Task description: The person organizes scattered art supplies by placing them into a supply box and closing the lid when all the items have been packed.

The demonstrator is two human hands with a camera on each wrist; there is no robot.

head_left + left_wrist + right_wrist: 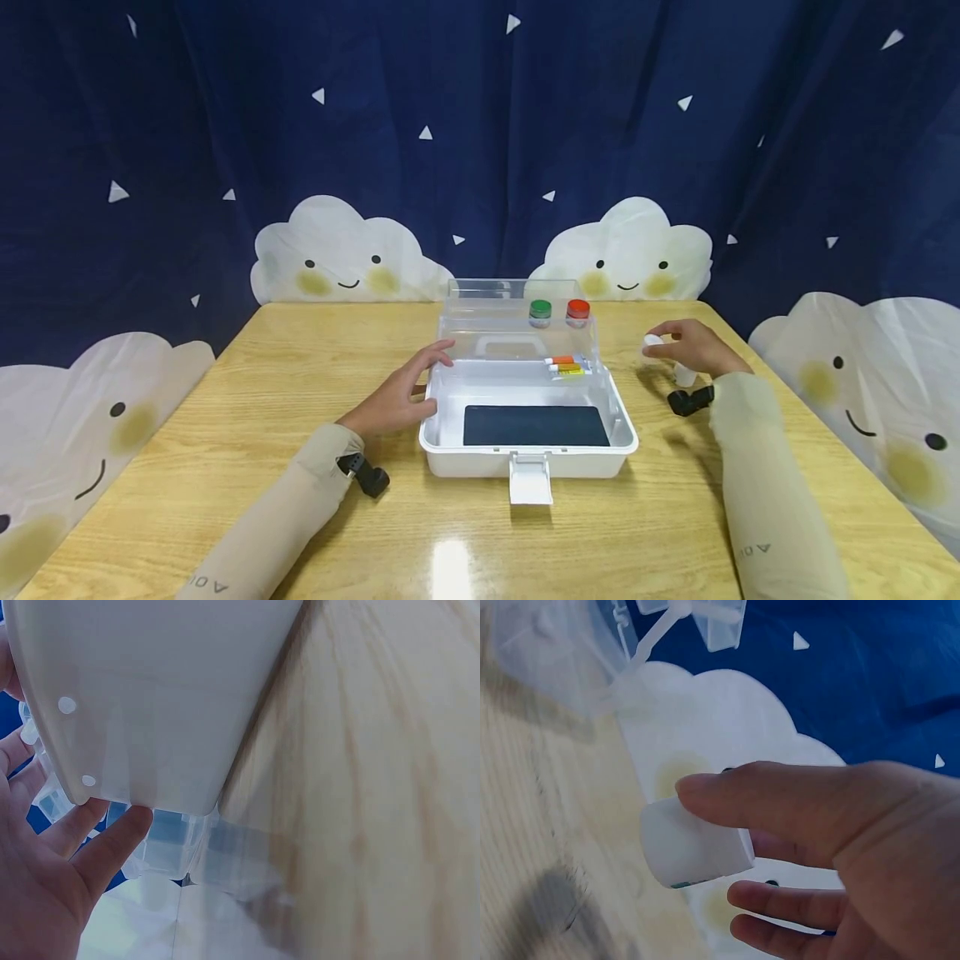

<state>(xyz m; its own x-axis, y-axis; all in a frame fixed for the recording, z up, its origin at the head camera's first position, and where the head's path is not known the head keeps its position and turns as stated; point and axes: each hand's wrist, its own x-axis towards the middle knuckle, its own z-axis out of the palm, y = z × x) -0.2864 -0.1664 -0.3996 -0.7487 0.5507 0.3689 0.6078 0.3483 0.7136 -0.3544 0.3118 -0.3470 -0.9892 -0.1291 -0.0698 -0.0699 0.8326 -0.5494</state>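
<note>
A white storage box [468, 460] stands at mid table, its clear lid [495, 287] and tray raised. My left hand [397, 398] touches the box's left side with its fingers spread; in the left wrist view the fingertips [137, 817] rest at the wall's end. Inside the box lies a flat black rectangle [536, 425]. To the box's right, my right hand [693, 346] pinches a small white tub [690, 844] between thumb and fingers, above the table. A dark green mark shows at the tub's edge. Below that hand stands another small white container [684, 375], partly covered.
A green-lidded jar [540, 312] and a red-lidded jar [577, 312] sit in the raised clear tray. Orange and yellow tubes [567, 365] lie at the box's right rear. The wooden table [315, 350] ends at a blue curtain with white clouds [630, 250].
</note>
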